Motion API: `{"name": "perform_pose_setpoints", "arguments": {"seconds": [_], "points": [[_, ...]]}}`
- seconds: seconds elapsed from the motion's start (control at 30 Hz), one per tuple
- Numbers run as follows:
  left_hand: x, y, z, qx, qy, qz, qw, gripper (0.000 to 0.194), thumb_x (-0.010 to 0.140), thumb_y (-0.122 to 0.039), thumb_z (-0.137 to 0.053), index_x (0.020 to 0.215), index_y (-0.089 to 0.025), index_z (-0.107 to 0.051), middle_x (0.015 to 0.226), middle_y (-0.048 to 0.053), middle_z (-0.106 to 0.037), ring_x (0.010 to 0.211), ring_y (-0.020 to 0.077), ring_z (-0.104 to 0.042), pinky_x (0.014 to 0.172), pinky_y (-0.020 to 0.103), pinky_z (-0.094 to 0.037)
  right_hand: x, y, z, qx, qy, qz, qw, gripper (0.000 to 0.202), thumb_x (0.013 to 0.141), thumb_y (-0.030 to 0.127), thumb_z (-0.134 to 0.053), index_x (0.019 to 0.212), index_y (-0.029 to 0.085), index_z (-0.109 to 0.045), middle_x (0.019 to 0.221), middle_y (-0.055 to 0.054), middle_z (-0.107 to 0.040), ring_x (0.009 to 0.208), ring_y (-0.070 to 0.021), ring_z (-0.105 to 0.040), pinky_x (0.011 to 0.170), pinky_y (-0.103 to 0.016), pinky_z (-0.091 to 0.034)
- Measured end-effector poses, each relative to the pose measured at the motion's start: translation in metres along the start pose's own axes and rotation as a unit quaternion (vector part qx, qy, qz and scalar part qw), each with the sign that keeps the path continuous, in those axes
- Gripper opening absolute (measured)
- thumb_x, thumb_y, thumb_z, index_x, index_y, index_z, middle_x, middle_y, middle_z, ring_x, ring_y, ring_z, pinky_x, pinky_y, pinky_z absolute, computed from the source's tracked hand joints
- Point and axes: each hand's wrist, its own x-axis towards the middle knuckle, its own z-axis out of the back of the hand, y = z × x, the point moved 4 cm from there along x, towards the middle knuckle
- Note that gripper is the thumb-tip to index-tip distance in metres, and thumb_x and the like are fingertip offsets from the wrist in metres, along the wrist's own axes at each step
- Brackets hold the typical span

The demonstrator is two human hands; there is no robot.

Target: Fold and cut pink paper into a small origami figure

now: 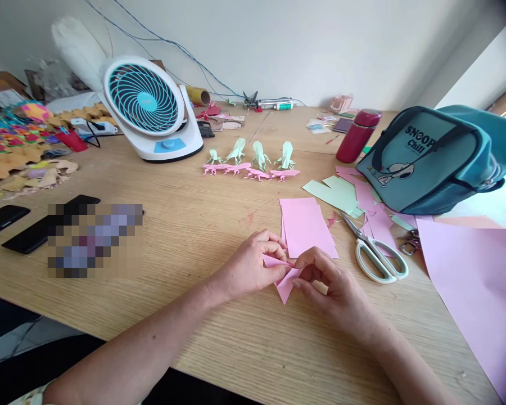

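Note:
Between my two hands is a small folded piece of pink paper (285, 289), its pointed end hanging down toward me. My left hand (257, 261) pinches its left side, fingers bent over the top edge. On the other side my right hand (326, 281) grips the paper between thumb and forefinger. Just beyond the hands lie stacked pink paper rectangles (307, 228). Scissors (375, 256) with white and grey handles rest to the right, blades pointing away. Farther back stand several pale green folded paper figures (259, 154) behind a row of pink folded ones (257, 174).
A white and blue fan (147, 104) stands at the back left. On the right are a red flask (358, 135), a teal bag (425, 157), green paper scraps (335, 194) and a large pink sheet (476, 292). Black flat objects (50, 225) lie at left.

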Motion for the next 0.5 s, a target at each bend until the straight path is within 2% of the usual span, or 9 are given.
{"name": "perform_pose_setpoints", "arguments": {"seconds": [0.17, 0.33, 0.5], "points": [[0.0018, 0.0011, 0.0025, 0.002, -0.007, 0.027, 1.000, 0.010, 0.077, -0.013, -0.067, 0.069, -0.018, -0.069, 0.107, 0.005, -0.065, 0.106, 0.0198, -0.063, 0.095, 0.034, -0.047, 0.0014, 0.0065, 0.0039, -0.058, -0.006, 0.043, 0.997, 0.012, 0.089, 0.010, -0.056, 0.086, 0.022, -0.054, 0.092, -0.003, -0.054, 0.076, -0.0139, -0.053, 0.070, -0.027, -0.047], [0.0023, 0.0039, 0.0031, 0.018, -0.009, 0.052, 0.998, 0.017, 0.078, -0.015, -0.066, 0.061, -0.016, -0.064, 0.107, 0.007, -0.066, 0.107, 0.0220, -0.061, 0.093, 0.035, -0.047, 0.0019, 0.0079, 0.0045, -0.089, 0.014, 0.044, 0.995, 0.018, 0.087, 0.005, -0.054, 0.079, 0.021, -0.051, 0.088, -0.002, -0.052, 0.073, -0.0136, -0.051, 0.066, -0.026, -0.044], [0.0024, 0.0087, 0.0034, 0.012, -0.019, 0.038, 0.999, 0.024, 0.082, -0.018, -0.064, 0.059, -0.016, -0.058, 0.100, 0.006, -0.067, 0.095, 0.0182, -0.064, 0.091, 0.033, -0.047, 0.0008, 0.0040, 0.0045, -0.111, 0.050, 0.015, 0.992, 0.020, 0.087, 0.003, -0.051, 0.080, 0.021, -0.049, 0.088, 0.000, -0.051, 0.067, -0.0111, -0.049, 0.059, -0.024, -0.041]]}}
